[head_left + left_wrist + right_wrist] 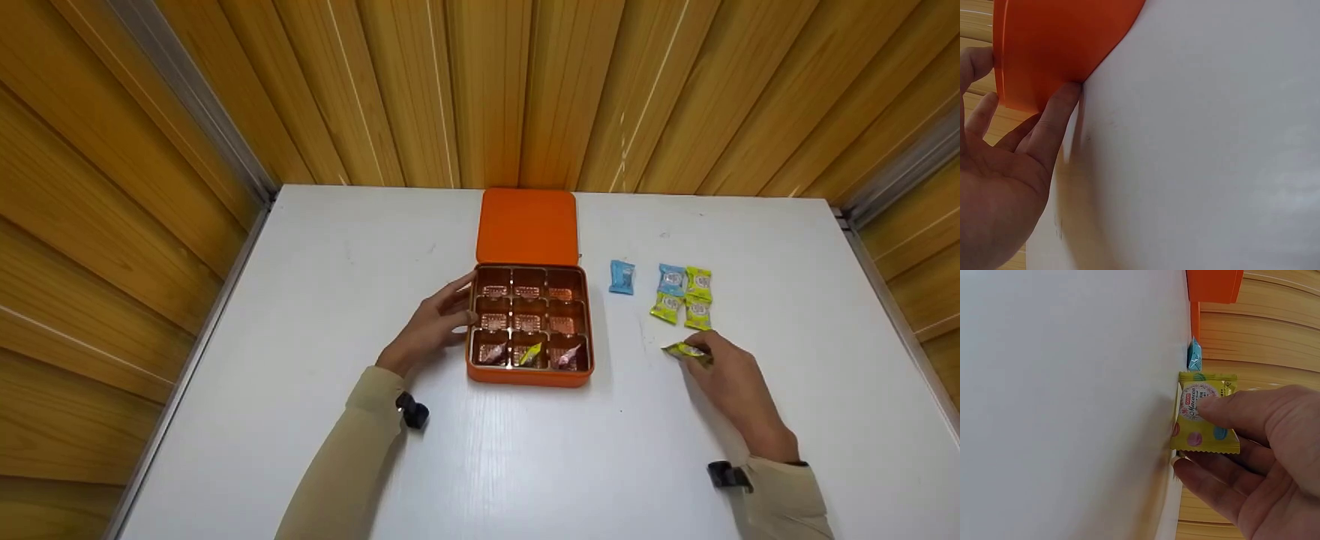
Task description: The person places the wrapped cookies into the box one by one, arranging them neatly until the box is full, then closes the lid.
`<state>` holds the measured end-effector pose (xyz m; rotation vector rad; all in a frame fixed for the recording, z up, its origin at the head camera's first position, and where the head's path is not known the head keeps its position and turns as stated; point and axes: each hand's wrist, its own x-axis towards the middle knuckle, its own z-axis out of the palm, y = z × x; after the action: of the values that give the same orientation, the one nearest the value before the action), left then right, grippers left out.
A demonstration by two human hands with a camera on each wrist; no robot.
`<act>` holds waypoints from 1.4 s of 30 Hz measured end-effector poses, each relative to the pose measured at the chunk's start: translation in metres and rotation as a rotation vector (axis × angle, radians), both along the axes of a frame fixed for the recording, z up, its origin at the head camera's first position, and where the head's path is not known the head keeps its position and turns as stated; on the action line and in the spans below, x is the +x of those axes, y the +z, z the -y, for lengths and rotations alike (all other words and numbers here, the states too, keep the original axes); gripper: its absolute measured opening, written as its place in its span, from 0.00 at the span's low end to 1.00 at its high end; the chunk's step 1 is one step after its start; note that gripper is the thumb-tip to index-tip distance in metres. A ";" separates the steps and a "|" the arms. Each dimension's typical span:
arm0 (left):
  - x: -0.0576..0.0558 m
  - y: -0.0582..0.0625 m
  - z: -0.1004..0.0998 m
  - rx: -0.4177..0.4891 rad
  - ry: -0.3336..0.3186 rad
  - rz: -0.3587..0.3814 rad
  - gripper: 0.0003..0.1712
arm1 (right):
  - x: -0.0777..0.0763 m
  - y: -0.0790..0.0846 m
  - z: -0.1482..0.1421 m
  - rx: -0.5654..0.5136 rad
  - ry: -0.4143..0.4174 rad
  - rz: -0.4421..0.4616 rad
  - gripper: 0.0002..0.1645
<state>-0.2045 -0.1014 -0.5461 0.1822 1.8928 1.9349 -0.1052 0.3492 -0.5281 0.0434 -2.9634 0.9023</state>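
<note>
An orange tin box [529, 379] stands open on the white table, its lid [527, 226] laid back behind it. Inside is a divided tray; the front row holds a pink packet [491, 352], a yellow packet [531, 353] and another pink packet [570, 355], one per compartment. My left hand [426, 330] touches the box's left side with fairly straight fingers [1055, 121]. To the right of the box, my right hand [731, 379] pinches a yellow macaron packet [1206, 430] between thumb and fingers, close over the table.
Right of the box lie a lone blue packet [622, 277] and a cluster of one blue packet [671, 279] and several yellow packets [698, 283]. Wood-patterned walls [525, 90] enclose the white table [510, 465] at the back and sides.
</note>
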 end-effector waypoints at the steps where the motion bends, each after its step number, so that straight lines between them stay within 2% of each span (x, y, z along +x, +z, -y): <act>1: 0.000 0.000 0.000 0.001 0.002 0.003 0.44 | 0.000 0.000 0.000 -0.004 0.002 -0.003 0.17; 10: 0.000 0.000 0.000 0.008 -0.004 -0.005 0.45 | -0.001 -0.002 0.003 -0.009 0.045 -0.090 0.19; 18: 0.000 -0.001 -0.001 -0.001 -0.007 -0.005 0.44 | -0.006 0.002 0.009 -0.032 0.036 -0.033 0.20; 22: 0.000 -0.001 -0.001 -0.002 -0.008 -0.006 0.44 | -0.010 0.005 0.013 -0.045 0.039 -0.035 0.20; 42: 0.000 0.000 0.000 -0.003 -0.012 -0.008 0.45 | -0.021 0.017 0.031 -0.094 0.125 -0.236 0.18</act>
<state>-0.2045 -0.1015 -0.5460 0.2007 1.8953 1.9262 -0.1265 0.3186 -0.5112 0.3123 -2.7221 0.9750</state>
